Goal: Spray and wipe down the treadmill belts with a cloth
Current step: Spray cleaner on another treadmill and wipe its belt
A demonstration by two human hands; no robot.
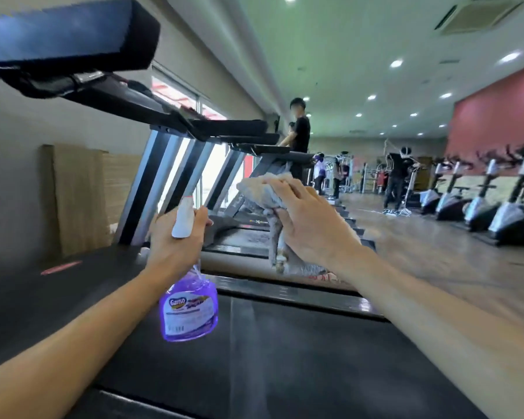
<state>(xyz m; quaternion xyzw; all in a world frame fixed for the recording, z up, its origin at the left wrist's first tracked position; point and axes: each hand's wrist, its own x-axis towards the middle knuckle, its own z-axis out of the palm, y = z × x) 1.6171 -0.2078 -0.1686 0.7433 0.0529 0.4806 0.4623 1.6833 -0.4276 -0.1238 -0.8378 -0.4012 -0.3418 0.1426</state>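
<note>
Now between belts: left hand [176,237] grips spray bottle [189,309], right hand [312,225] clutches cloth [266,189]. Next likely: aim nozzle at treadmill belt [270,358], spray.

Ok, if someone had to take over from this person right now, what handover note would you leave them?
Left hand: grips the purple spray bottle by its neck, held up above the nearest treadmill belt.
Right hand: holds the bunched cloth, also raised, off any surface.
Done: cannot tell; a faint pale streak runs along the belt, but whether it is spray or glare is unclear.
Left: spray this belt, wipe it, then move on to the next treadmills in the row.
</note>
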